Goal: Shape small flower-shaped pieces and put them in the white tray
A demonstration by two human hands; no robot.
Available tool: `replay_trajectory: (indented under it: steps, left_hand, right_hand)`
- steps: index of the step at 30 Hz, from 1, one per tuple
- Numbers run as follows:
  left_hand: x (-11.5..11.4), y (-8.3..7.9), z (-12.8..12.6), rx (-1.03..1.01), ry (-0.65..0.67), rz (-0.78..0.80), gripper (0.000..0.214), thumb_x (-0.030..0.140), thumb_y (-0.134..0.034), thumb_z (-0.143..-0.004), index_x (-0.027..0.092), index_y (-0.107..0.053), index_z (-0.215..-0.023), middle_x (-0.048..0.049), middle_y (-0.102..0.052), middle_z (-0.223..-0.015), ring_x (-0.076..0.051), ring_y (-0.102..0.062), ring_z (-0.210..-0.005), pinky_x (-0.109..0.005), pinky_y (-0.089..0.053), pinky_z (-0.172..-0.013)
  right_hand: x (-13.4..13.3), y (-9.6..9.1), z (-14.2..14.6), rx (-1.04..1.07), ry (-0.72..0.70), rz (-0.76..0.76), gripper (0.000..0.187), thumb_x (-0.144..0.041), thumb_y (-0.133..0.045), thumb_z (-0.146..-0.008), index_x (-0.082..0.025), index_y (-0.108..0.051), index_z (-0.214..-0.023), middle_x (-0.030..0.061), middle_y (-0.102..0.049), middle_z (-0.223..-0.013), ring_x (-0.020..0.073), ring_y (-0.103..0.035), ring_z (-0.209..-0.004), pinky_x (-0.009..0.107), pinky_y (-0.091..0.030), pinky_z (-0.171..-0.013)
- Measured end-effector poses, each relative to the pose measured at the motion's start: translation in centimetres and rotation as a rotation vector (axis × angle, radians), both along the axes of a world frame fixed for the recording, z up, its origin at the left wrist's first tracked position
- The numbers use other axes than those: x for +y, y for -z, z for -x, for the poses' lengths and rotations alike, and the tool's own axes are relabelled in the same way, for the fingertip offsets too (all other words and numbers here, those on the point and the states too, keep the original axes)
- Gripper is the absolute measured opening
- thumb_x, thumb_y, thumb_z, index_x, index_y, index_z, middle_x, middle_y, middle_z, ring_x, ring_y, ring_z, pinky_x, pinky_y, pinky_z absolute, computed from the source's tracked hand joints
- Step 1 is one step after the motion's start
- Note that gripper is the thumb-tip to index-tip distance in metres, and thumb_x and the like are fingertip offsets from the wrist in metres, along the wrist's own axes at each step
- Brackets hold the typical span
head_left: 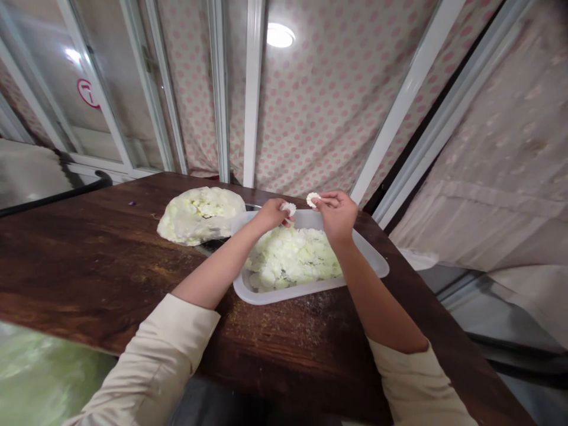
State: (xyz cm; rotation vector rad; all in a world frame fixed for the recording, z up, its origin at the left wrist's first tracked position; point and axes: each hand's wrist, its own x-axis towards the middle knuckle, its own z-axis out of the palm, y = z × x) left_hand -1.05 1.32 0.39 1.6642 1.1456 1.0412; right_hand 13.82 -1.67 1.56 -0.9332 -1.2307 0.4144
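My left hand (270,215) pinches a small white flower-shaped piece (289,208) with a ruffled edge. Close by on the right, my right hand (338,214) holds a similar white flower piece (313,199) between thumb and fingers. Both hands are above the far side of a white plastic tub (266,297). Inside the tub lies a heap of pale white-green flower pieces (295,255). The exact material of the pieces cannot be made out.
Left of the tub, a clear plastic bag (181,219) with more pale pieces rests on the dark wooden table (110,266). Another bag with greenish contents (44,378) is at the lower left. A dotted curtain (319,118) hangs behind framed panes beyond the table.
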Motion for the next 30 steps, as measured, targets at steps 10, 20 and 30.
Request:
replay_trajectory:
  steps: [10, 20, 30]
  left_hand:
    - [-0.3, 0.3, 0.7, 0.368, 0.137, 0.069, 0.012, 0.023, -0.056, -0.073, 0.013, -0.056, -0.067, -0.0044, -0.062, -0.066, -0.013, -0.061, -0.055, -0.021, -0.038, -0.049]
    - [-1.2, -0.9, 0.6, 0.480, 0.012, -0.104, 0.028, 0.034, -0.072, -0.055, 0.015, -0.053, -0.048, 0.0038, -0.038, -0.045, -0.009, -0.033, -0.047, -0.025, -0.024, -0.049]
    - [-1.2, -0.5, 0.5, 0.373, 0.029, -0.081, 0.038, 0.048, -0.067, -0.062, 0.016, -0.056, -0.045, -0.0001, -0.045, -0.040, -0.010, -0.038, -0.042, -0.027, -0.026, -0.047]
  right_hand:
    - [-0.1, -0.1, 0.2, 0.030, 0.039, -0.056, 0.024, -0.028, -0.073, -0.059, -0.017, -0.054, -0.067, -0.0010, -0.062, -0.058, 0.0159, -0.062, -0.058, 0.030, -0.053, -0.059]
    - [0.1, 0.0, 0.1, 0.048, 0.004, -0.079, 0.023, -0.025, -0.073, -0.060, -0.017, -0.053, -0.066, -0.0017, -0.060, -0.058, 0.0140, -0.061, -0.056, 0.029, -0.053, -0.055]
    - [0.4, 0.1, 0.1, 0.043, -0.004, -0.065, 0.023, -0.024, -0.071, -0.061, -0.017, -0.050, -0.067, -0.0019, -0.057, -0.058, 0.0139, -0.058, -0.056, 0.028, -0.050, -0.051]
